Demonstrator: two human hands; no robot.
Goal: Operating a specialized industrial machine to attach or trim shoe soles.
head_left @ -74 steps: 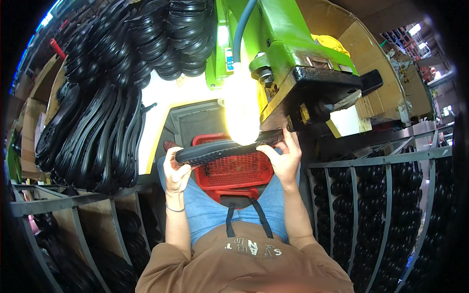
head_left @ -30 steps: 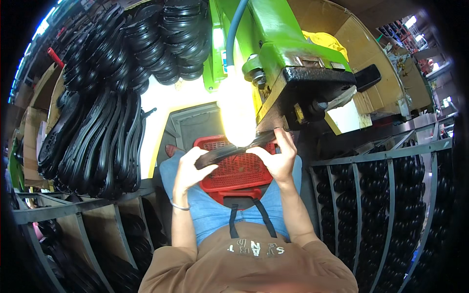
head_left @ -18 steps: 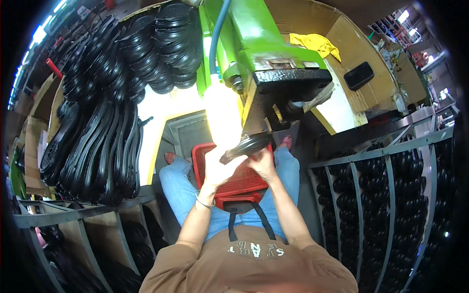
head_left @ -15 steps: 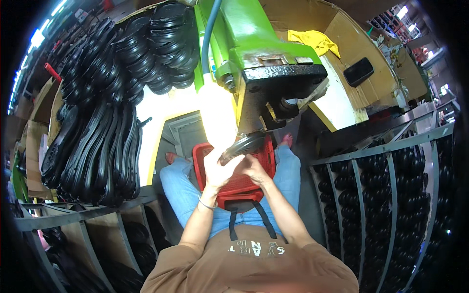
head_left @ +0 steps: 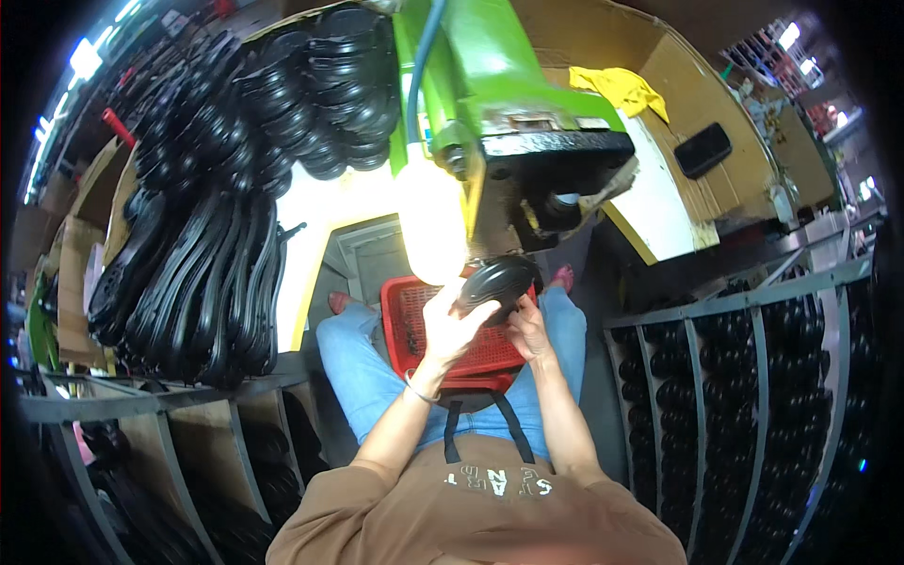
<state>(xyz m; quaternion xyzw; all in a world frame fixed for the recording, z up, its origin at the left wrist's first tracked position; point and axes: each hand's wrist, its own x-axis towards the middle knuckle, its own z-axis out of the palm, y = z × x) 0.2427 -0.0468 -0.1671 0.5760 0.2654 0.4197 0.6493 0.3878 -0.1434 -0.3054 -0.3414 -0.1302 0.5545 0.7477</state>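
A glossy black shoe sole [head_left: 497, 282] is held in front of the green machine [head_left: 508, 75], just below its black head. My left hand [head_left: 452, 325] grips the near left end of the sole, its thumb lying along the edge. On the other side, my right hand [head_left: 527, 330] is closed with the fingertips pinched at the sole's lower right edge. Part of the sole's underside is hidden by my fingers. A bright lamp [head_left: 431, 221] glows close beside my left hand. Beneath both hands, a red plastic basket [head_left: 407, 306] sits between my knees.
Stacks of black soles [head_left: 193, 282] crowd the white table at the left. At the right are a cardboard box [head_left: 659, 75], a yellow cloth [head_left: 621, 91] and a dark phone [head_left: 703, 151]. A metal rack [head_left: 725, 306] filled with soles stands at my right, another rack [head_left: 141, 405] at my left.
The sole has turned so its broad rounded face shows more. My right hand has shifted right, to the sole's lower right edge. The whole view has shifted slightly.
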